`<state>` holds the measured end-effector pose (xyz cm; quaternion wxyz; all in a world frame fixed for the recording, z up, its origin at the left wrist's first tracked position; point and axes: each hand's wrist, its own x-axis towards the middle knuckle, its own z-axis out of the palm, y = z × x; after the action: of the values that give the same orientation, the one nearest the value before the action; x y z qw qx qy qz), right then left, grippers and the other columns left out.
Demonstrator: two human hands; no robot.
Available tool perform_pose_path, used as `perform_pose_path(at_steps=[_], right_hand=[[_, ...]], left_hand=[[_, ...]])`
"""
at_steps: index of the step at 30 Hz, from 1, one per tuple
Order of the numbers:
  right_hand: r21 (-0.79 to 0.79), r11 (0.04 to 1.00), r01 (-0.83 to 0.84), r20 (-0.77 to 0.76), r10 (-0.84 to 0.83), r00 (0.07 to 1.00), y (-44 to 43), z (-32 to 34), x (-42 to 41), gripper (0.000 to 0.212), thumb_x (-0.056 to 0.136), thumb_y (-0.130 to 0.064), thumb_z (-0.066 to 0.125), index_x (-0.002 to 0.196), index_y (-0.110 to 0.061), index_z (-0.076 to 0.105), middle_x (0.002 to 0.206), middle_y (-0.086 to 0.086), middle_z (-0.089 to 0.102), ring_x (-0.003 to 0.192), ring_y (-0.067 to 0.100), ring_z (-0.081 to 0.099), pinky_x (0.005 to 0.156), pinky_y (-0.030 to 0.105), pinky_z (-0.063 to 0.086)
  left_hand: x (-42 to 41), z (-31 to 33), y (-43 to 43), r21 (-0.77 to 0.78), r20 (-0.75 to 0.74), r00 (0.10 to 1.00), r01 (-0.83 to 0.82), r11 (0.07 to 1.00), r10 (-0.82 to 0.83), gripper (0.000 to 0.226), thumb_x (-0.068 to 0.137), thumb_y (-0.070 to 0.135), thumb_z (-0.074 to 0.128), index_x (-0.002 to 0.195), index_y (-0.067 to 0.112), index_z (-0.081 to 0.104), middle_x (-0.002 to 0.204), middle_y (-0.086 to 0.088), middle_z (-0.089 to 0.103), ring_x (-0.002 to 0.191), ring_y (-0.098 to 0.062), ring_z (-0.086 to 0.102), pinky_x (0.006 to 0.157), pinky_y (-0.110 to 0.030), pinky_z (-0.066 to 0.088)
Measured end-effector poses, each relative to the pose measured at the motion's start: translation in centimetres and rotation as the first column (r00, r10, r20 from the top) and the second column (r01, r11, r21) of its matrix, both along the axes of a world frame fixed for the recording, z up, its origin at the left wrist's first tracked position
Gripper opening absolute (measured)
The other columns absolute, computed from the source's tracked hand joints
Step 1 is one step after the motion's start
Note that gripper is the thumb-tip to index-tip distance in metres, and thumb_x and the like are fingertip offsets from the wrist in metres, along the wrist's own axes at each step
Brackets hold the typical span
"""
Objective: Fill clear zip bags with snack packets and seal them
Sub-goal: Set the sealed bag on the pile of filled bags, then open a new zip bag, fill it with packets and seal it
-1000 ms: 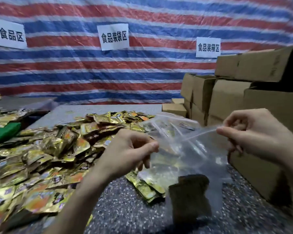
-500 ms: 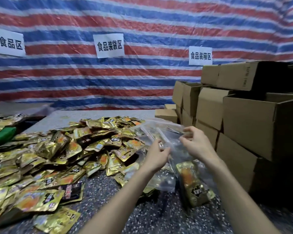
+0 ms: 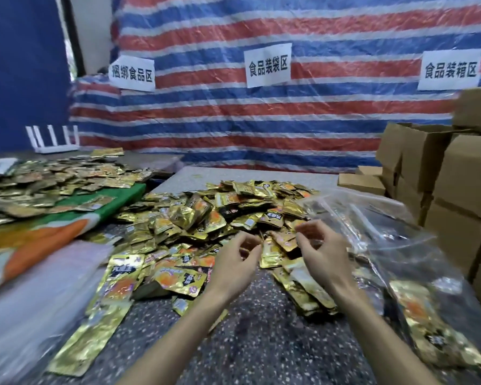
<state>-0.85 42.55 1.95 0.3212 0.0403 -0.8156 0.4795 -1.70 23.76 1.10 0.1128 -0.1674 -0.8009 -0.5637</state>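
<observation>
Gathering step, by the look of it. Hovering over the snack packets (image 3: 220, 218) heaped on the worktop (image 3: 261, 345) with left hand (image 3: 238, 263) and right hand (image 3: 321, 252), both loosely curled, empty. Just right, clear zip bag (image 3: 400, 254), packets inside. Next, probably: pinch up packets.

Striped tarp wall (image 3: 233, 129), three paper signs (image 3: 267, 65), cardboard boxes (image 3: 456, 190) stacked right, speckled tabletop (image 3: 261, 343).

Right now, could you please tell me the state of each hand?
Left hand: open, fingers loosely curled, holding nothing, above the packets.
Right hand: open, fingers loosely curled, holding nothing.
</observation>
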Motion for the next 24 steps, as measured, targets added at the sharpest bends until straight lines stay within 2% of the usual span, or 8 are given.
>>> perform_pose_path(at_steps=[3,5,8,11,14,16,20,24], right_hand=[[0.008,0.994,-0.108,0.0,0.108,0.994,-3.0,-1.1,-0.9,0.018,0.091,-0.019,0.068,0.088,-0.037,0.064,0.086,-0.02,0.067,0.084,-0.006,0.062,0.066,0.009,0.046],[-0.001,0.989,-0.15,-0.011,0.15,0.989,-4.4,-2.2,-1.3,0.022,0.091,-0.016,0.068,0.087,-0.037,0.064,0.087,-0.02,0.068,0.085,-0.003,0.063,0.068,0.009,0.047],[-0.034,0.976,-0.215,-0.015,0.214,0.977,-5.3,-4.5,-1.4,0.027,0.092,-0.011,0.067,0.088,-0.037,0.064,0.094,-0.029,0.066,0.09,-0.005,0.063,0.068,0.01,0.047],[0.028,0.962,-0.273,0.021,0.272,0.962,-5.2,-6.1,-1.2,0.032,0.092,-0.009,0.066,0.09,-0.041,0.063,0.095,-0.027,0.066,0.09,-0.001,0.063,0.069,0.009,0.047],[0.04,0.955,-0.295,0.023,0.294,0.956,-4.4,-6.6,-1.0,0.033,0.091,-0.007,0.067,0.094,-0.04,0.066,0.095,-0.02,0.068,0.089,0.002,0.064,0.073,0.009,0.047],[0.014,0.953,-0.303,0.012,0.302,0.953,-4.0,-6.6,-0.9,0.032,0.091,-0.006,0.067,0.094,-0.038,0.067,0.094,-0.016,0.07,0.088,0.006,0.066,0.072,0.011,0.049],[0.003,0.949,-0.316,-0.033,0.316,0.948,-4.0,-6.4,-0.6,0.032,0.088,-0.002,0.068,0.092,-0.034,0.068,0.091,-0.015,0.071,0.086,0.008,0.067,0.073,0.014,0.051],[-0.005,0.946,-0.325,-0.02,0.325,0.945,-4.0,-6.3,-0.5,0.029,0.088,0.0,0.068,0.092,-0.029,0.069,0.091,-0.014,0.071,0.085,0.01,0.067,0.072,0.015,0.052]], left_hand=[[0.1,-1.3,-4.9,-0.095,-0.005,0.993,-0.115,0.989,0.115,0.004,0.097,0.025,0.061,0.096,0.028,0.064,0.088,0.01,0.066,0.073,0.002,0.06,0.057,-0.013,0.046],[-0.3,-2.2,-8.4,-0.231,-0.049,0.975,-0.221,0.947,0.216,0.006,0.097,0.026,0.061,0.101,0.029,0.064,0.098,0.012,0.065,0.082,0.003,0.059,0.066,-0.011,0.045],[-1.1,-3.6,-13.9,-0.376,-0.098,0.902,-0.424,0.824,0.42,0.018,0.095,0.024,0.062,0.112,0.022,0.067,0.112,0.003,0.066,0.099,-0.013,0.06,0.087,-0.035,0.052],[-1.8,-4.4,-19.5,-0.566,-0.211,0.733,-0.631,0.53,0.647,0.03,0.089,0.022,0.061,0.119,0.016,0.065,0.119,-0.007,0.064,0.107,-0.027,0.056,0.09,-0.042,0.049],[-2.0,-5.2,-24.2,-0.782,-0.141,0.557,-0.569,0.253,0.818,0.047,0.086,0.026,0.059,0.128,0.004,0.055,0.13,-0.016,0.056,0.116,-0.034,0.051,0.095,-0.041,0.043],[-1.6,-5.6,-25.8,-0.85,-0.054,0.502,-0.476,0.224,0.863,0.043,0.084,0.026,0.061,0.122,0.005,0.061,0.127,-0.017,0.059,0.116,-0.036,0.055,0.092,-0.038,0.044],[-1.2,-5.6,-27.0,-0.852,-0.134,0.528,-0.494,0.175,0.839,0.016,0.091,0.028,0.062,0.095,0.014,0.067,0.106,-0.011,0.069,0.1,-0.033,0.063,0.081,-0.035,0.047],[-1.4,-4.8,-27.9,-0.777,-0.06,0.527,-0.558,0.292,0.848,0.042,0.089,0.047,0.066,0.079,0.006,0.067,0.086,-0.014,0.07,0.082,-0.033,0.064,0.081,-0.038,0.05]])
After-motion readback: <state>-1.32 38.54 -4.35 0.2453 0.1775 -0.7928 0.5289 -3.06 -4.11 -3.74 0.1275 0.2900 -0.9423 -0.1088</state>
